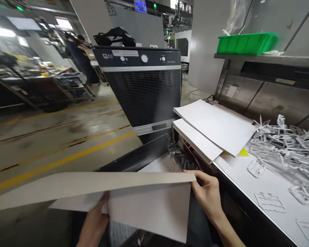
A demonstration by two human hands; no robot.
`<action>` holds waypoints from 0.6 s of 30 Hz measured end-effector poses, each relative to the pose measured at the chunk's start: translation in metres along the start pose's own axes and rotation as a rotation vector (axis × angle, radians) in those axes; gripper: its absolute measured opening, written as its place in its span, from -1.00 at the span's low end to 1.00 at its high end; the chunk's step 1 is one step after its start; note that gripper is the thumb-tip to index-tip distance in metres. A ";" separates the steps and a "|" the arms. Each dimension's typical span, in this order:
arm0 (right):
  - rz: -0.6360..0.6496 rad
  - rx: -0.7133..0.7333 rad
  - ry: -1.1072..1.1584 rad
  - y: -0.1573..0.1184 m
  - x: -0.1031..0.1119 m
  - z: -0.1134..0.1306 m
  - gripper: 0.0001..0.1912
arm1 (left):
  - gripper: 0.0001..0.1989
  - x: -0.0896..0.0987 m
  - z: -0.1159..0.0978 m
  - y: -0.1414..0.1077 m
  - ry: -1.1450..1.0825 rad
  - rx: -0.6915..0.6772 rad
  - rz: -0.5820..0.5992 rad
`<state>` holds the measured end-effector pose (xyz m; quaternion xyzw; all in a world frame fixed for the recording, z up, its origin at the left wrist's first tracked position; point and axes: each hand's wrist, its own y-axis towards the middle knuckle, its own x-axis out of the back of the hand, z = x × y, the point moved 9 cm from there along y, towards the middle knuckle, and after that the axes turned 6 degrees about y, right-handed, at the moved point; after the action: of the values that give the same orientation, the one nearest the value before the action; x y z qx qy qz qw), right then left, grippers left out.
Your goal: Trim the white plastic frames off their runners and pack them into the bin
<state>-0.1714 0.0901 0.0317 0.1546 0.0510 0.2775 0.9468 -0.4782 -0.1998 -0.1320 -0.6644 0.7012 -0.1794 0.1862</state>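
Observation:
A large off-white cardboard sheet (92, 183) spans from the left edge to the centre, seen almost edge-on and slightly bent. My right hand (207, 193) pinches its right end between thumb and fingers. My left hand (95, 219) is closed at its lower edge, with the fingertips partly hidden and blurred. Below the cardboard hangs a white sheet (154, 209), its upper part covered; whether the two are joined I cannot tell. Both hands are over a dark bin (134, 161) lined with black plastic (179, 154), where more pale sheet material shows.
To the right, a white-topped workbench (237, 175) bears stacked white sheets (216, 123) and a heap of white plastic runners (285, 147). A green tray (247, 44) sits on the shelf above. A black air cooler (149, 92) stands ahead. People (82, 55) are far left.

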 end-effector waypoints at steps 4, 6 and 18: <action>0.022 0.182 -0.050 -0.006 -0.004 0.026 -0.84 | -0.67 0.007 0.014 -0.004 0.013 0.044 -0.037; -0.035 0.164 -0.040 -0.003 0.006 0.026 -0.82 | -0.63 0.004 0.016 -0.008 0.030 0.042 -0.042; -0.482 -0.207 0.199 0.050 0.184 -0.029 -0.41 | -0.87 -0.217 -0.110 -0.055 0.359 -0.206 0.363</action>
<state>-0.0476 0.2370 0.0183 0.0125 0.1502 0.0620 0.9866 -0.4752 0.0148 -0.0040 -0.5010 0.8451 -0.1856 0.0194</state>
